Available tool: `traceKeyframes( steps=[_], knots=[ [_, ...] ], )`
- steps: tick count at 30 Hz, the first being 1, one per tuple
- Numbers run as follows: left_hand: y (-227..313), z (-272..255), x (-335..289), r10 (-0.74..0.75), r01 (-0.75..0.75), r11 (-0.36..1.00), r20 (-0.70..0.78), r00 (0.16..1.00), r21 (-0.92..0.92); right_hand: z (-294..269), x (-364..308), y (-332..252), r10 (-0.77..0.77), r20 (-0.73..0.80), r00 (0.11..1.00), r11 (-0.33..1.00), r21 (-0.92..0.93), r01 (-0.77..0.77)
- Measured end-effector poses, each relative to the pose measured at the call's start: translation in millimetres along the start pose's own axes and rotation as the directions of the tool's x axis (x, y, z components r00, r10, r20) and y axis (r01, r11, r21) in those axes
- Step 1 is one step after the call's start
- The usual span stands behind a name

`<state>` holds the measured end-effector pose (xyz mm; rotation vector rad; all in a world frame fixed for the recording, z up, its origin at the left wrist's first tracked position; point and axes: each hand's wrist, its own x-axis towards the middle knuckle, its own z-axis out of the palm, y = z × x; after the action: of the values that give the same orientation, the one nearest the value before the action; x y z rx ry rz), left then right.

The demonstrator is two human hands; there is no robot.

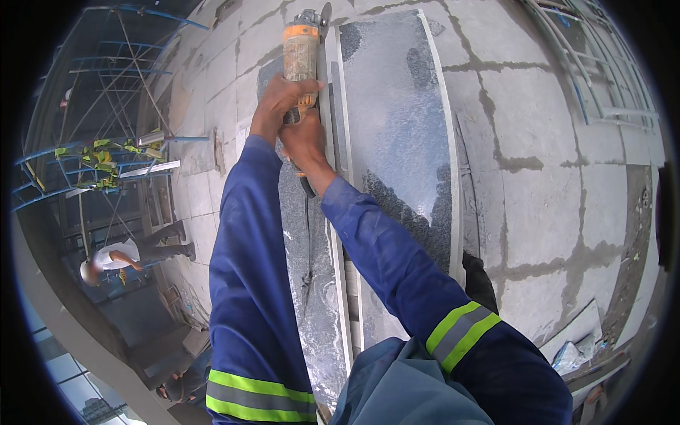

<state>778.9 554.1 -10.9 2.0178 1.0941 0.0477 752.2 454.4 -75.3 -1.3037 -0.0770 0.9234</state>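
Observation:
An angle grinder [300,58], dusty with an orange band near its head, points away from me at the upper middle. Its thin disc [326,14] stands on edge at the right of the head, by the left edge of a wide grey stone slab [397,106]. My left hand [275,105] is closed round the grinder's body. Just behind it, my right hand [306,140] grips the rear part. A black cord [307,241] trails back toward me over a narrower, dusty slab [315,312]. Whether the disc touches stone I cannot tell.
Blue scaffolding [127,71] with yellow-green items hung on it stands at left. A person in a white helmet [117,258] is near it. Metal frames [595,64] lie at upper right. Paving with wet-looking joints [524,163] surrounds the slabs. Plastic scraps [575,353] lie lower right.

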Motion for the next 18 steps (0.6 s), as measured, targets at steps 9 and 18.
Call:
traceKeyframes(
  steps=[9,18],
  knots=[
    [5,-4,14,-0.062,0.058,0.988,0.023,0.998,0.142,2,9,1,-0.008,-0.022,1.000,1.000,0.007,0.008],
    [-17,-5,30,0.004,-0.003,0.999,-0.014,1.000,0.048,-3,9,-15,0.096,0.066,0.993,0.995,0.029,-0.098]
  ],
)
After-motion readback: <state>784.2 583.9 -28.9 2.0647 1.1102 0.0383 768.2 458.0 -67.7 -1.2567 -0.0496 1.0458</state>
